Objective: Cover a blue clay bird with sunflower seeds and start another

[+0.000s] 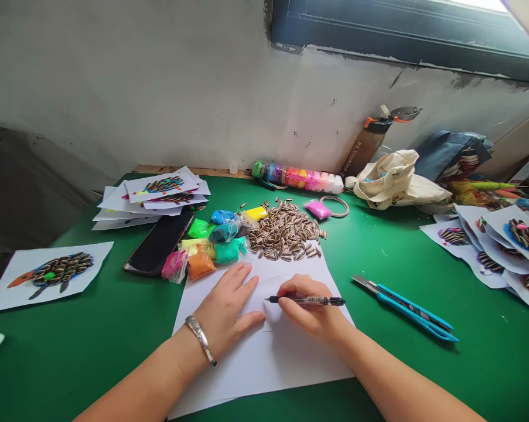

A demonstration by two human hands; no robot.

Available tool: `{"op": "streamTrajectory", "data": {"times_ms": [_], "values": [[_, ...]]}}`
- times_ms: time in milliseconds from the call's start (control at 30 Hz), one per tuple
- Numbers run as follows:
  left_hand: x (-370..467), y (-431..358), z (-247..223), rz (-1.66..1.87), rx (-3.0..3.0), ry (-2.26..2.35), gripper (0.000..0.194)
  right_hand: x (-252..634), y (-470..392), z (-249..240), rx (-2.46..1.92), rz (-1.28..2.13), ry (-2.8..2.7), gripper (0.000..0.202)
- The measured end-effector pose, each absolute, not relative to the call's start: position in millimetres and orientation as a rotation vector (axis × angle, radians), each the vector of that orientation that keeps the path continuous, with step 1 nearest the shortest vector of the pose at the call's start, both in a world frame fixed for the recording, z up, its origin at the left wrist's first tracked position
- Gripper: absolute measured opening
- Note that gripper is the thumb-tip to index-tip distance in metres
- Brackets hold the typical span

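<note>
My right hand (310,302) grips a black pen (321,300), its tip pointing left just over the white paper (303,357). A thin curved line is drawn on the sheet near both hands. My left hand (231,308), with a silver bracelet at the wrist, lies flat on the paper with its fingers stretched out. A heap of striped sunflower seeds (286,228) spreads at the paper's far edge. Left of the seeds sit several small bags of coloured clay, among them an orange bag (201,265) and a teal bag (229,251).
A blue utility knife (413,308) with its blade showing lies right of the paper. A phone (159,243) and stacked seed pictures (154,196) are at the left, more pictures (505,249) at the right. Behind stand a bottle (365,146) and a cloth bag (387,179).
</note>
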State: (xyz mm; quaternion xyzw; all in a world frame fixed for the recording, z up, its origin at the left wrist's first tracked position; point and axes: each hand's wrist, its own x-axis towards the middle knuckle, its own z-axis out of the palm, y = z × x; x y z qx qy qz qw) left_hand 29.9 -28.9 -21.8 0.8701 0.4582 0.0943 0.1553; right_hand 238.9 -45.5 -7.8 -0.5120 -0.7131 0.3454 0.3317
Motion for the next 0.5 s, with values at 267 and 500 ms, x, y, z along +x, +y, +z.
{"op": "streamTrajectory", "data": {"times_ms": [267,500], "values": [[21.6,-40.3,-11.1,0.438,2.577,1.357,0.048,240.9,-46.8,-9.3,-1.357,0.927,-1.819,0.009],[-39.5,0.8,53.8,0.614,2.138,2.253,0.038,242.4,-46.9,-10.2,-1.351,0.96,-1.809,0.009]]}}
